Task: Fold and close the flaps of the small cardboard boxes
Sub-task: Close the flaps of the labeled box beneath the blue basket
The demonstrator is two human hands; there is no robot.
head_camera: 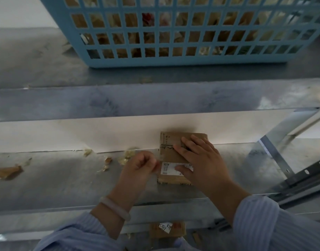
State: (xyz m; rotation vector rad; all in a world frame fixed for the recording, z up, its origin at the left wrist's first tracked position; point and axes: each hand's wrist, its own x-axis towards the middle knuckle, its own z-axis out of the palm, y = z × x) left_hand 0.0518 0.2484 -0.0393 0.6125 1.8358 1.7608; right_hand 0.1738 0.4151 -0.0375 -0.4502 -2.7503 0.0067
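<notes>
- Grey metal bench (65, 178) fills the head view; a raised shelf behind it carries a blue lattice basket (173, 61) with brown and pale contents, too blurred to name.
- Small cardboard box (169, 154) lies on the bench, right of centre, its far end against the pale back strip.
- Right hand (202, 158): fingers straight and spread, palm pressing flat on the box top. The thumb rests on a white printed label (167, 169) at the near end.
- Left hand (140, 163): fingers curled in, knuckles up, just beside the box's left edge. Cannot tell whether it pinches anything; the spot between thumb and box is blurred.
- Pale bracelet (117, 208) on the left wrist.
- Torn scraps (8, 172) lie scattered on the bench, left of the hands.
- Second box (177, 230), with a handwritten white tag, sits below the bench's near edge, partly hidden.
- Progress, as a judgement: the top flaps of the box in hand look folded down and flat under the palm, with a seam line across the top. This box seems closed or nearly so; securing it may remain.
- How many boxes are left cannot be read from this view.
</notes>
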